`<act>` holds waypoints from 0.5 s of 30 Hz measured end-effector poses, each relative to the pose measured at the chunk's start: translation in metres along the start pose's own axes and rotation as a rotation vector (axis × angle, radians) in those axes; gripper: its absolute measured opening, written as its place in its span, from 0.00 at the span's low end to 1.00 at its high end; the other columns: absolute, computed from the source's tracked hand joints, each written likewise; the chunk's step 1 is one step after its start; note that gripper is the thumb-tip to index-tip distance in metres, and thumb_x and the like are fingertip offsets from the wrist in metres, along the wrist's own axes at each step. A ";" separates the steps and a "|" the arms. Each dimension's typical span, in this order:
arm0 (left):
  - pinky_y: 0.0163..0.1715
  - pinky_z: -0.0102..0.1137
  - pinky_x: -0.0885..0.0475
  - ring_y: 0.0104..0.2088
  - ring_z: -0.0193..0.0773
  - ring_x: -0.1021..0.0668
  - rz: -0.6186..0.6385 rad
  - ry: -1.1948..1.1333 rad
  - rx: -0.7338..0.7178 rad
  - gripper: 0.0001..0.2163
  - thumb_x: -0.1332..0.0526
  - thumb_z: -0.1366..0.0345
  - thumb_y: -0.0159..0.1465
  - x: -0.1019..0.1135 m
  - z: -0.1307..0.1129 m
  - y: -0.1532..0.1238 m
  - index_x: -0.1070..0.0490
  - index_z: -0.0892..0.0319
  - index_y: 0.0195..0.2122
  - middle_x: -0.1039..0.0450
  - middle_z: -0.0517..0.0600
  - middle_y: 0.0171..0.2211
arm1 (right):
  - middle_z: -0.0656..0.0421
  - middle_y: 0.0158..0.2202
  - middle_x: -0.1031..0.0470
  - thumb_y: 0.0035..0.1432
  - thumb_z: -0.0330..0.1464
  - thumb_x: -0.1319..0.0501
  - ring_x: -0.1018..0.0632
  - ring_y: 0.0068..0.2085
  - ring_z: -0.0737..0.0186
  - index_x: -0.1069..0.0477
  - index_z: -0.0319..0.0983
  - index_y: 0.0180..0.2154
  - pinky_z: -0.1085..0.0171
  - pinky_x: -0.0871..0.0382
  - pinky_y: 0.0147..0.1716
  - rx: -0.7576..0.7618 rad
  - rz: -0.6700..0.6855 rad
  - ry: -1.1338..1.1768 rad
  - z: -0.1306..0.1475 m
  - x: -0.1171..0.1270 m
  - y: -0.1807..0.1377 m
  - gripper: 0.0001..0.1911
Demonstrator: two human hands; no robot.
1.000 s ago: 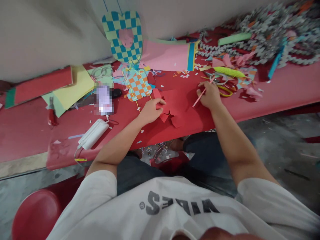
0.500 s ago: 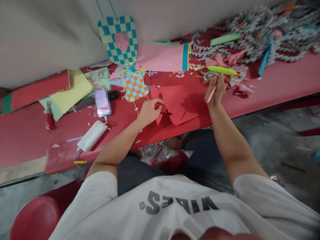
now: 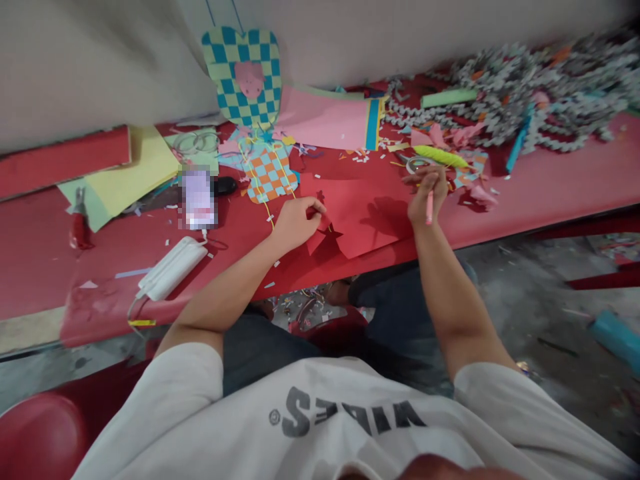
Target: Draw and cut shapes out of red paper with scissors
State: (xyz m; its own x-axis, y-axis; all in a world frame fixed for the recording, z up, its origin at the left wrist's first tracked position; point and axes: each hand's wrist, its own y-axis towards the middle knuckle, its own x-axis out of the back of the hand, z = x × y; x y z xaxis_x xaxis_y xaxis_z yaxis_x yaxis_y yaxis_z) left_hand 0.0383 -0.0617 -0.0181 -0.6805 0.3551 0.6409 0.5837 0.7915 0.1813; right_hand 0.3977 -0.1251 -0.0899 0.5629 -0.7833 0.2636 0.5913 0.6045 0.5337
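My left hand (image 3: 295,223) is closed, pinching the left edge of a red paper sheet (image 3: 367,217) that lies on the red table (image 3: 525,193) near its front edge. A star-shaped cut shows in the paper beside my fingers. My right hand (image 3: 427,193) is closed around a pink pen (image 3: 429,208), which points down toward me. That hand hovers at the sheet's right side, close to a pair of scissors (image 3: 417,163) and a yellow-green paper roll (image 3: 440,155).
An orange-and-blue woven mat (image 3: 270,173), a blue-green woven heart (image 3: 245,73) and a pink sheet (image 3: 330,120) lie behind. Left are a phone (image 3: 198,199), a white power bank (image 3: 167,268) and yellow paper (image 3: 130,173). Grey paper chains (image 3: 525,93) pile at right. Scraps litter everything.
My right hand has drawn back slightly from the scissors and turned the pink pen to point downward. My left hand keeps its pinch on the red paper. The camera shifted a little.
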 end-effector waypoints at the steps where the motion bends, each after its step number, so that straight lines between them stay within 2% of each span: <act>1: 0.56 0.41 0.17 0.49 0.45 0.11 0.000 0.007 0.007 0.10 0.36 0.75 0.67 0.002 0.001 0.001 0.17 0.55 0.41 0.11 0.51 0.46 | 0.47 0.40 0.16 0.75 0.70 0.63 0.16 0.36 0.51 0.29 0.44 0.51 0.52 0.26 0.37 -0.016 -0.009 0.014 0.000 0.000 -0.001 0.43; 5: 0.59 0.44 0.18 0.51 0.48 0.12 0.027 0.044 0.038 0.09 0.36 0.73 0.68 0.011 0.008 0.006 0.17 0.55 0.43 0.11 0.52 0.47 | 0.43 0.44 0.15 0.72 0.71 0.72 0.17 0.34 0.51 0.29 0.45 0.55 0.52 0.29 0.33 -0.050 -0.036 -0.030 0.007 0.002 -0.006 0.49; 8: 0.59 0.44 0.20 0.52 0.48 0.13 0.079 0.068 0.049 0.09 0.33 0.69 0.68 0.021 0.011 0.008 0.17 0.54 0.48 0.12 0.53 0.52 | 0.47 0.41 0.15 0.74 0.70 0.68 0.16 0.34 0.51 0.28 0.46 0.52 0.53 0.27 0.32 -0.019 -0.004 -0.030 0.022 -0.005 -0.005 0.45; 10: 0.51 0.41 0.19 0.43 0.45 0.13 0.102 0.081 0.061 0.11 0.32 0.65 0.69 0.028 0.012 0.010 0.17 0.54 0.52 0.12 0.52 0.45 | 0.51 0.38 0.15 0.76 0.68 0.62 0.15 0.34 0.52 0.27 0.45 0.49 0.53 0.24 0.33 0.039 0.130 -0.001 0.039 -0.016 0.003 0.41; 12: 0.40 0.38 0.23 0.32 0.41 0.18 0.064 0.103 0.085 0.11 0.32 0.61 0.71 0.036 0.015 0.012 0.17 0.54 0.53 0.17 0.48 0.33 | 0.52 0.38 0.15 0.79 0.64 0.57 0.14 0.37 0.52 0.25 0.44 0.47 0.53 0.21 0.39 0.110 0.350 0.021 0.056 -0.035 0.018 0.36; 15: 0.32 0.35 0.31 0.26 0.38 0.24 -0.088 0.159 0.125 0.08 0.32 0.58 0.71 0.048 0.027 0.020 0.17 0.54 0.44 0.26 0.44 0.24 | 0.56 0.37 0.14 0.79 0.60 0.45 0.13 0.39 0.54 0.21 0.45 0.44 0.54 0.20 0.43 0.185 0.562 0.030 0.076 -0.076 0.042 0.28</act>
State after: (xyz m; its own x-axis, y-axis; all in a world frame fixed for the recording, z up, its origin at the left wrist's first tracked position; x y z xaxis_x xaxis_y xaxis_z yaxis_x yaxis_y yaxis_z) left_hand 0.0057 -0.0154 -0.0041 -0.6423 0.2072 0.7380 0.4590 0.8751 0.1537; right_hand 0.3358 -0.0507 -0.0263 0.7781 -0.3444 0.5253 0.0889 0.8883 0.4506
